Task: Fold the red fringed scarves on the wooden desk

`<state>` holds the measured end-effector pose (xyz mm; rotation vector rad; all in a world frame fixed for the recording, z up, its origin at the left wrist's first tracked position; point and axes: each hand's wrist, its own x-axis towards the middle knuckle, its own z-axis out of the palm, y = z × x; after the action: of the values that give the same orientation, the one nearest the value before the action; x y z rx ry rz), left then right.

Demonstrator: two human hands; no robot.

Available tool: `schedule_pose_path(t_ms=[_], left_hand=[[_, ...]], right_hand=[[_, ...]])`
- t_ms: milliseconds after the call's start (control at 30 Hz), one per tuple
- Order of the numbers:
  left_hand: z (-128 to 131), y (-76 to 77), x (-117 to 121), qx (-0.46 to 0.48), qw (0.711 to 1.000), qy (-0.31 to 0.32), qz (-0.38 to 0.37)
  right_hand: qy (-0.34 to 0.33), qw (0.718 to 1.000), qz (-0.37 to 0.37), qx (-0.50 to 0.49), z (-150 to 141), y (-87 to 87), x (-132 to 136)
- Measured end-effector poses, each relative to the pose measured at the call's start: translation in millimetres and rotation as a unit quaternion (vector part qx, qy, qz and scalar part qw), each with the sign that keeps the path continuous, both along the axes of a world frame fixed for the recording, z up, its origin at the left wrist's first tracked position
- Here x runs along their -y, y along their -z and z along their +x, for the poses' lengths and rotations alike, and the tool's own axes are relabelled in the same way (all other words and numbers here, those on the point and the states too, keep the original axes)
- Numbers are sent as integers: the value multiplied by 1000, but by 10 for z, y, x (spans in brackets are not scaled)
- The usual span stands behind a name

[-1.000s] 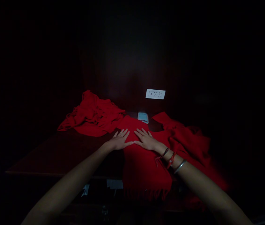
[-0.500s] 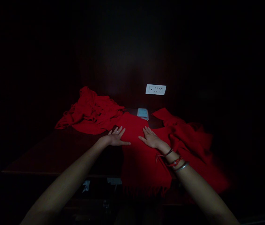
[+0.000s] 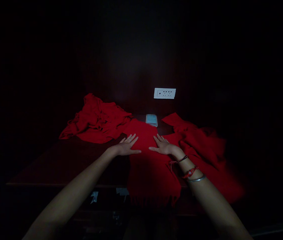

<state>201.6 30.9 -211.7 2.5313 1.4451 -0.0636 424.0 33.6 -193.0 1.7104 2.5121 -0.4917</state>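
Observation:
A red fringed scarf (image 3: 146, 166) lies spread on the dark table, its fringed end hanging over the front edge. My left hand (image 3: 127, 146) rests on its left side, fingers spread, with a ring on one finger. Across from it, my right hand (image 3: 161, 145) lies on the right side of the cloth, fingers also apart; bracelets circle that wrist and forearm. Neither hand grips the fabric. To the left is a crumpled heap of red cloth (image 3: 98, 116) with fringe. More red cloth (image 3: 203, 146) lies loosely folded on the right.
The dark table (image 3: 51, 166) has its front edge below my arms. Behind the scarf lies a small pale blue card-like item (image 3: 151, 119), its surface blurred. A white socket plate (image 3: 164, 93) is fixed to the dark back wall. Pale scraps (image 3: 94, 196) show under the table edge.
My left hand has shifted slightly right on the scarf. My right hand has turned a little, its fingers spread wider. The view has moved slightly; the cloth looks nearly the same.

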Motion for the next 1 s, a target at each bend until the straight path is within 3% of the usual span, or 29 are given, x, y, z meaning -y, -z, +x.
schedule_pose_path(t_ms=[67,167,300,433,633,833,900,1000], left_hand=[[-11,1,-5,2,1000,-2,2],[-37,-27,-8,21,999,-8,28],[-46,-72,-26,78,986,-79,126],[-17,-43,-57,91,977,-88,173],[-23,35,-99,37,996,-55,64],[-77,-54,-42,77,981,-88,154],[-83,-52,-30,66,986,-78,130],[-78,-8,-43,26,997,-43,54]], right_hand=[[2,1000,12,-14,12,5,-21],[47,991,103,-64,54,8,-92],[128,962,220,-101,116,-17,-179],[136,964,212,-87,124,-42,-182],[118,978,162,-60,77,-19,-155],[167,954,242,-61,107,-101,-97],[181,952,241,-58,125,-138,-63],[176,969,173,-28,124,-156,-17]])
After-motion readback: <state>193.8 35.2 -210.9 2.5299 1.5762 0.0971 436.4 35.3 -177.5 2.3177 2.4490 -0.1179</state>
